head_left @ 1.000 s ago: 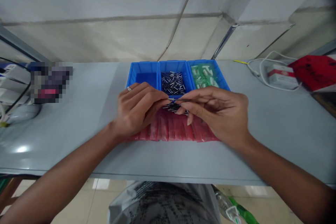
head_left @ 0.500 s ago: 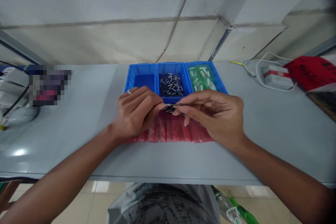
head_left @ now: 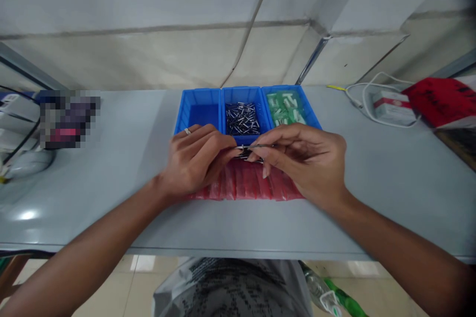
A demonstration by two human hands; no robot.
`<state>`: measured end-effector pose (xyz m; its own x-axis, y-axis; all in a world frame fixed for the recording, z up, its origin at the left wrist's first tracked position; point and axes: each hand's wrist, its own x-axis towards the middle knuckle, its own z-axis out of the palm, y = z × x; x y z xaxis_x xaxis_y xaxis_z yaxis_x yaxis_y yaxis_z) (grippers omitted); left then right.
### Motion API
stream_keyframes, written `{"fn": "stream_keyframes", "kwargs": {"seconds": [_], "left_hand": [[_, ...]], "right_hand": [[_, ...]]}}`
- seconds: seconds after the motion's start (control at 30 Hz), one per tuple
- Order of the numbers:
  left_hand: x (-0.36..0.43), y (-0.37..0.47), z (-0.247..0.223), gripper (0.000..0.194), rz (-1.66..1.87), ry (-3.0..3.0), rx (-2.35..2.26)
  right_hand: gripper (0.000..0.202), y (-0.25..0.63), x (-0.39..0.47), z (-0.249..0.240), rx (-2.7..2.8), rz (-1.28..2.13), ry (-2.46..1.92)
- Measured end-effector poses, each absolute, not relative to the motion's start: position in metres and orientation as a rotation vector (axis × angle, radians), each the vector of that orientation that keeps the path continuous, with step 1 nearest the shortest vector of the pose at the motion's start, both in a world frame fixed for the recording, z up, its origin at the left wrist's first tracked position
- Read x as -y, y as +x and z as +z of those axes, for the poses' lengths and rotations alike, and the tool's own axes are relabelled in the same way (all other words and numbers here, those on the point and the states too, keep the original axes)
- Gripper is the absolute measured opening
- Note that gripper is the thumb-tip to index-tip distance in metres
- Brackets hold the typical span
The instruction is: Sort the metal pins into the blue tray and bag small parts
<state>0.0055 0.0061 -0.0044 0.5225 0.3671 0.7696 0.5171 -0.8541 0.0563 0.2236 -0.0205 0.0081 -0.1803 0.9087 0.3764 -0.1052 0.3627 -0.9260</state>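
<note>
My left hand (head_left: 199,158) is closed in a pinch, a ring on one finger. Its fingertips meet one end of a thin metal rivet (head_left: 243,147) with a small collar. From the other side, my right hand (head_left: 305,158) pinches the rivet's dark shank between thumb and forefinger. Just below the fingertips lie more dark metal pieces (head_left: 243,155), partly hidden. Under both hands is a row of red plastic packets (head_left: 247,182). Behind them, the middle blue bin (head_left: 245,93) holds many small silver and black metal pieces (head_left: 242,119).
The left blue bin (head_left: 203,94) shows its bare floor. Green packets with white parts (head_left: 286,109) fill the right blue bin (head_left: 310,104). A white-and-red box (head_left: 394,107), a cable (head_left: 366,104) and red cloth-like material (head_left: 435,101) lie at the right. A grey mouse-like object (head_left: 31,164) sits left.
My left hand has shifted slightly right, and the pinched rivet shows more plainly between the fingertips. My right hand has hardly moved.
</note>
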Motion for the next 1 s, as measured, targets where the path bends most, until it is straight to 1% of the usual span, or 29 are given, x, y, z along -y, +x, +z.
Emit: {"fn": "stream_keyframes", "kwargs": {"seconds": [0.17,0.33,0.4,0.57,0.7,0.73,0.83,1.0], "left_hand": [[-0.006,0.005,-0.004,0.006,-1.211,-2.599,0.737],[-0.006,0.005,-0.005,0.018,-1.198,-2.617,0.729],[-0.006,0.005,-0.005,0.02,-1.191,-2.616,0.734],[-0.006,0.006,-0.006,0.017,-1.201,-2.593,0.761],[-0.006,0.006,-0.006,0.004,-1.169,-2.61,0.735],[-0.006,0.006,-0.005,0.003,-1.166,-2.609,0.734],[-0.004,0.005,-0.003,0.009,-1.201,-2.59,0.781],[-0.003,0.004,-0.001,0.006,-1.282,-2.507,0.904]], "right_hand": [[0.017,0.223,0.021,0.006,1.454,1.087,-0.742],[0.017,0.223,0.021,0.007,1.456,1.07,-0.753],[0.016,0.223,0.02,0.008,1.443,1.067,-0.752],[0.013,0.224,0.016,0.007,1.401,1.082,-0.737],[0.011,0.225,0.015,0.004,1.403,1.107,-0.74],[0.01,0.225,0.015,0.003,1.4,1.119,-0.737],[0.01,0.225,0.012,0.0,1.352,1.145,-0.739],[0.015,0.228,0.005,0.004,1.234,1.205,-0.707]]}}
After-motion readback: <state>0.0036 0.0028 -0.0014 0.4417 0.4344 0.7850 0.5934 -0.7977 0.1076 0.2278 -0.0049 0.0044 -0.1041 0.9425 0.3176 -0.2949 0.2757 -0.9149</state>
